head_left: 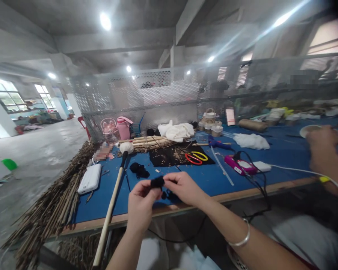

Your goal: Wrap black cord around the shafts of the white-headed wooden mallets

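Note:
A small piece of black fluffy material point(157, 182) is pinched between the fingertips of both my hands, above the front edge of the blue table point(101, 206). My left hand point(142, 198) grips its left side, fingers closed. From the right, my right hand point(184, 187) holds its other side, thumb and fingers pressed together. Just beyond lies a black clump point(139, 170). More black bits show below my fingers, partly hidden. To the left, a wooden stick point(112, 198) with a white padded head point(126, 147) leans over the table edge.
Scissors point(196, 158) lie on a black cloth point(165, 157) with shavings. A white power bank point(89, 179) is left, beside bundled twigs point(59, 198). A magenta device point(240, 165) with cables and a blue glue gun point(218, 143) are right. Another person's hand point(322, 138) reaches in far right.

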The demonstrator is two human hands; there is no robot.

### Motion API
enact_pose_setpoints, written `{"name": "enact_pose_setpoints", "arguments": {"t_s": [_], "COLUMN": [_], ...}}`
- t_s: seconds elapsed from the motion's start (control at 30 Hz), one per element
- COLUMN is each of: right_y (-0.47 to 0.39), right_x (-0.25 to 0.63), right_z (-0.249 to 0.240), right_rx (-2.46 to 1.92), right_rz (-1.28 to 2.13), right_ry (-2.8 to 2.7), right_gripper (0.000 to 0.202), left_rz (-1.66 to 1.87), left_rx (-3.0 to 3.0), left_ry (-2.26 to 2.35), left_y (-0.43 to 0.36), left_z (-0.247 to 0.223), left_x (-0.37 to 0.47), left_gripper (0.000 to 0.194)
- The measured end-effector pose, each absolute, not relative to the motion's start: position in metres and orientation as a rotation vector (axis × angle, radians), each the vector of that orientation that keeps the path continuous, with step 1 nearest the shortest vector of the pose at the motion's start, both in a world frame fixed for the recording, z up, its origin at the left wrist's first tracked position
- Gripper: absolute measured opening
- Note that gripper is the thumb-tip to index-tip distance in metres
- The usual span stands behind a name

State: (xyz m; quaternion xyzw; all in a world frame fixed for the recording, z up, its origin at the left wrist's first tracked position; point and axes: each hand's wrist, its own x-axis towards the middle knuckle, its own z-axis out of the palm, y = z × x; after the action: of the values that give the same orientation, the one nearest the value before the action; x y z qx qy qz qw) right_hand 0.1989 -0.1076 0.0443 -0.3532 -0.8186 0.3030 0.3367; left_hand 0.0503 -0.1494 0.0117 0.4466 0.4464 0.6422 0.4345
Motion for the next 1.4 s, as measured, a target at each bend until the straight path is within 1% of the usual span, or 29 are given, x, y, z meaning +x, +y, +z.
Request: {"name": "enact_pose_setpoints", "arguments": {"t_s": [0.07,0.1,0.17,0.23,0.3,0.33,0.4,0.47,0.53,0.6,0.67,0.73,0.8,0.87,0.9,0.97,1.03,1.07,1.13,1.2,1.23,1.3,1.37,1.4], "right_y": [-0.114,-0.117,-0.119,-0.113,-0.107,-0.105,-0.107,-0.112,-0.114,-0.108,-0.099,-0.094,-0.099,-0.111,-0.117,-0.123,-0.118,-0.113,-0.104,-0.104,-0.107,-0.12,-0.133,-0.137], "right_x": [0.199,0.199,0.201,0.2,0.196,0.193,0.188,0.186,0.186,0.187,0.187,0.185,0.183,0.183,0.184,0.187,0.19,0.191,0.189,0.185,0.183,0.181,0.182,0.184], "right_z": [0.046,0.049,0.055,0.057,0.052,0.048,0.042,0.041,0.045,0.048,0.046,0.04,0.037,0.042,0.047,0.059,0.064,0.063,0.054,0.041,0.036,0.032,0.038,0.044], "right_rx": [-0.849,-0.802,-0.739,-0.749,-0.79,-0.809,-0.84,-0.834,-0.804,-0.795,-0.817,-0.83,-0.828,-0.817,-0.799,-0.748,-0.718,-0.722,-0.755,-0.781,-0.8,-0.89,-0.998,-1.021], "right_rz": [0.673,0.617,0.579,0.647,0.77,0.823,0.833,0.728,0.661,0.721,0.838,0.938,0.956,0.876,0.837,0.838,0.952,1.037,1.22,1.335,1.317,1.119,0.905,0.871], "right_ry": [-2.307,-2.368,-2.378,-2.282,-2.197,-2.189,-2.259,-2.389,-2.435,-2.333,-2.175,-2.111,-2.194,-2.341,-2.394,-2.388,-2.239,-2.15,-2.021,-2.027,-2.076,-2.184,-2.231,-2.232], "right_gripper": [0.026,0.025,0.023,0.023,0.022,0.022,0.024,0.026,0.026,0.026,0.027,0.028,0.027,0.026,0.025,0.024,0.023,0.025,0.03,0.033,0.033,0.029,0.024,0.021], "left_rz": [1.709,1.698,1.538,1.296,1.199,1.245,1.465,1.636,1.606,1.413,1.267,1.339,1.582,1.755,1.747,1.563,1.311,1.26,1.33,1.539,1.646,1.801,1.821,1.756], "left_rx": [1.086,1.142,1.352,1.483,1.393,1.304,1.172,1.211,1.35,1.414,1.295,1.1,1.006,1.096,1.195,1.399,1.439,1.373,1.147,0.944,0.892,0.905,1.065,1.193], "left_ry": [1.25,1.336,1.402,1.271,1.097,1.066,1.149,1.355,1.476,1.344,1.081,0.928,1.0,1.243,1.359,1.421,1.22,1.074,0.823,0.714,0.74,0.952,1.272,1.398], "left_y": [-0.143,-0.141,-0.142,-0.146,-0.148,-0.147,-0.141,-0.134,-0.132,-0.136,-0.143,-0.146,-0.145,-0.14,-0.138,-0.14,-0.146,-0.151,-0.157,-0.158,-0.156,-0.149,-0.143,-0.142], "left_z": [0.011,0.012,0.014,0.017,0.017,0.017,0.014,0.01,0.007,0.005,0.005,0.008,0.013,0.018,0.02,0.021,0.019,0.019,0.018,0.018,0.018,0.017,0.015,0.014], "left_x": [0.047,0.045,0.041,0.039,0.038,0.038,0.037,0.034,0.032,0.031,0.032,0.032,0.032,0.03,0.028,0.025,0.025,0.026,0.03,0.035,0.038,0.04,0.038,0.036], "left_gripper": [0.023,0.021,0.015,0.012,0.019,0.023,0.027,0.023,0.016,0.014,0.021,0.028,0.028,0.023,0.019,0.014,0.014,0.018,0.029,0.035,0.035,0.03,0.024,0.021]}}
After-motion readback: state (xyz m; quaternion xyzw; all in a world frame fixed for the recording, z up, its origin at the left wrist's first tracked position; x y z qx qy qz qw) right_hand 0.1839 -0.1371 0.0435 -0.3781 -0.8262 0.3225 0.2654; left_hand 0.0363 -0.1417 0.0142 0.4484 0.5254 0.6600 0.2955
